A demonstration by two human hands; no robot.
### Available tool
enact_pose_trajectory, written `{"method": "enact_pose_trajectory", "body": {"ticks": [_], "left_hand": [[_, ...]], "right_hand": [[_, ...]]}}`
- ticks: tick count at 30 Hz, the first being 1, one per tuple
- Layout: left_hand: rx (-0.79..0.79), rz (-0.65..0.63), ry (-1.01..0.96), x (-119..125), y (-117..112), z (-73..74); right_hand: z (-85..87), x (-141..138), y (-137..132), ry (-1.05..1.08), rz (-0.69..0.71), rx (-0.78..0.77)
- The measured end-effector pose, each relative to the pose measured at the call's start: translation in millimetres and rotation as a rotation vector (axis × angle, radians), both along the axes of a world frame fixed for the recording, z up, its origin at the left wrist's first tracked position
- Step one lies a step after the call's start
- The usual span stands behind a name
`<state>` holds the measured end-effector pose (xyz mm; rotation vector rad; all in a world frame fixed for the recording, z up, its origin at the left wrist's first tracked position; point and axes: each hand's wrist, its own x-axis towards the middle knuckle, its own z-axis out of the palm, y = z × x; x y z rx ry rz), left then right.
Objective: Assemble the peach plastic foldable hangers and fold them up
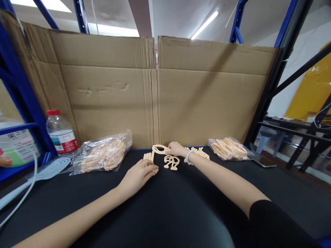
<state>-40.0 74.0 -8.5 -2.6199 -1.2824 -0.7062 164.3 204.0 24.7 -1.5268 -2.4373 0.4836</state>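
Note:
At the middle of the black tabletop, my left hand (137, 175) lies with its fingers closed over a pale, flat slatted piece (149, 156). Much of that piece is hidden under the fingers. My right hand (178, 149), with a beaded bracelet at the wrist, pinches the right end of a pale oval loop piece (154, 148). The loop lies just beyond the slatted piece. Between the hands is a pale curved cutout (171, 162) with rounded ends. More pale cutouts (203, 153) lie right of my right wrist, partly covered by it.
Clear plastic bags of pale pieces stand left (103, 155) and right (228, 148). A red-capped bottle (62, 134), a pale hairbrush (53, 169) and a white cable (30, 193) are at left. A phone (262, 160) lies at right. Cardboard (108, 96) walls the back.

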Motion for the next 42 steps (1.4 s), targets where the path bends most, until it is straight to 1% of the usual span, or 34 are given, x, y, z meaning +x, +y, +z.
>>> {"method": "enact_pose_trajectory", "body": {"ticks": [4,7,11,14,17,21,24,26,28,32,35,36,38,40,42], "left_hand": [[-0.001,-0.012,-0.006,-5.9,22.4,-4.6],[-0.007,-0.040,-0.003,-6.2,39.8,-4.7],[-0.008,-0.092,-0.002,-6.0,53.7,-2.6],[0.019,-0.108,-0.015,-4.4,50.5,-1.0],[0.072,-0.117,-0.032,6.0,36.5,2.8],[0.044,-0.237,0.052,37.5,17.9,9.2],[0.029,-0.229,0.105,63.0,17.9,9.2],[0.013,-0.209,0.134,74.5,26.3,6.7],[-0.002,-0.182,0.146,80.7,40.2,4.2],[-0.028,-0.141,0.130,83.1,73.5,3.9],[-0.037,-0.096,0.061,81.0,87.6,8.8],[-0.035,-0.081,0.025,79.5,87.8,11.3],[-0.025,-0.053,-0.065,75.3,80.3,17.0],[-0.016,-0.013,-0.174,69.7,63.2,22.9],[-0.014,0.047,-0.294,64.1,39.7,27.6]], "right_hand": [[-1.1,2.3,0.6,0.165,-0.082,-0.078],[-1.1,6.8,1.5,0.331,-0.134,-0.128],[3.6,22.5,0.2,0.567,-0.171,-0.161],[5.9,44.1,-9.1,0.752,-0.164,-0.166],[3.5,69.0,-26.8,0.934,-0.133,-0.158],[-3.0,94.1,-53.4,1.125,-0.073,-0.177],[-6.5,103.7,-68.6,1.211,-0.043,-0.198],[-7.9,106.7,-75.7,1.244,-0.032,-0.208],[-8.9,107.3,-80.7,1.268,-0.024,-0.212],[-11.7,103.7,-85.9,1.303,-0.026,-0.196],[-14.4,101.3,-88.6,1.314,-0.037,-0.169],[-15.1,101.2,-89.9,1.313,-0.039,-0.160],[-16.0,101.2,-93.2,1.305,-0.036,-0.148],[-16.3,99.9,-97.4,1.291,-0.028,-0.145],[-16.5,95.1,-102.4,1.280,-0.020,-0.144]]}}
